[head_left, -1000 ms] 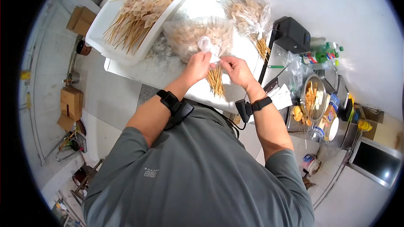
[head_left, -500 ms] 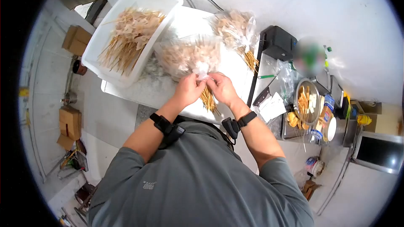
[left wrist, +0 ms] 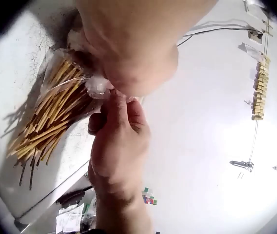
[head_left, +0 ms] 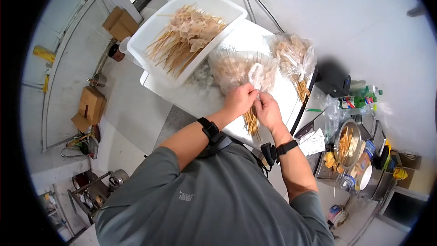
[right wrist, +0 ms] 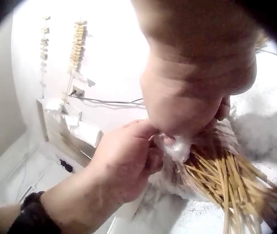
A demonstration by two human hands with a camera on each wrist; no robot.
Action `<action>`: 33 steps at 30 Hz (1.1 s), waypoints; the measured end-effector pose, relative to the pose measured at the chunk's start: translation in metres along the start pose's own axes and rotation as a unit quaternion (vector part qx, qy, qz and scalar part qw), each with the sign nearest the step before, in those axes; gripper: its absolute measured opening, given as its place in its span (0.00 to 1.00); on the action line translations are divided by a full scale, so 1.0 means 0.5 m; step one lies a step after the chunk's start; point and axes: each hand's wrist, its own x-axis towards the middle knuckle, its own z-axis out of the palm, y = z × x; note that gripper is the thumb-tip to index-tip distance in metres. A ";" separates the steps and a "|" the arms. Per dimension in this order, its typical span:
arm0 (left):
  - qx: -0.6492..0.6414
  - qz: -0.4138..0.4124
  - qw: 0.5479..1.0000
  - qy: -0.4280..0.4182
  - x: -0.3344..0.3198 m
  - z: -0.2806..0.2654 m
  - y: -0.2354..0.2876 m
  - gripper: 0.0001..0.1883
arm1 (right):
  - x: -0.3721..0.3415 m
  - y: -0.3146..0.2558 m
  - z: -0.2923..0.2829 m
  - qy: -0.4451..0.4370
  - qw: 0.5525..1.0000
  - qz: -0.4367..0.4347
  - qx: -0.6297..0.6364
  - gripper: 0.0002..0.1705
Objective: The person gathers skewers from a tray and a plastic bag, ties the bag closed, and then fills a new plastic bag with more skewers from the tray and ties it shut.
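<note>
A clear plastic bag (head_left: 225, 73) of skewers with pale, thin pieces lies on the white table. Its bundled bare stick ends (head_left: 251, 122) poke out toward the person. At the gathered neck, my left hand (head_left: 240, 101) pinches the plastic between thumb and fingers. My right hand (head_left: 270, 113) pinches it too, fingertips right against the left ones. A twisted knot of plastic (right wrist: 177, 148) shows beneath the fingers in the right wrist view. Each wrist view has its own hand large across the top, hiding part of the grip.
A white tub (head_left: 136, 45) of loose skewers stands at the table's left. Behind the bag on the right lies a second tied bag (head_left: 293, 57). Farther right are a black box (head_left: 332, 79), a knife (head_left: 304, 130), green bottles (head_left: 359, 101) and a metal bowl (head_left: 341, 155) holding food.
The head view has shifted. One second ago the fingertips were slightly apart with plastic stretched between them; now they meet at the bag's neck. The bags and tub stay in place on the table.
</note>
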 end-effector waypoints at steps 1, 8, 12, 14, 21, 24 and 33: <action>0.015 0.009 1.000 -0.011 -0.001 0.002 0.000 0.12 | -0.001 0.001 -0.002 -0.010 1.000 0.003 -0.012 0.12; 0.122 0.206 0.970 -0.037 -0.034 -0.009 -0.034 0.16 | 0.003 -0.005 -0.012 -0.040 0.998 -0.013 -0.054 0.10; 0.160 0.274 0.948 0.011 -0.010 -0.012 -0.024 0.14 | 0.016 -0.009 -0.031 -0.093 0.988 -0.030 -0.122 0.10; 0.168 0.313 0.935 0.001 0.006 0.021 -0.070 0.14 | 0.018 -0.016 -0.045 -0.102 0.985 -0.046 -0.134 0.10; 0.114 0.158 0.980 -0.033 -0.012 0.004 -0.023 0.09 | 0.018 -0.008 -0.044 -0.074 0.967 -0.135 -0.205 0.08; 0.136 0.147 0.972 -0.120 0.010 0.020 -0.081 0.10 | 0.020 0.002 -0.053 -0.064 0.968 -0.135 -0.203 0.07; 0.188 0.208 0.958 -0.065 0.000 0.002 -0.049 0.14 | 0.026 0.018 -0.077 -0.104 0.994 -0.029 0.008 0.10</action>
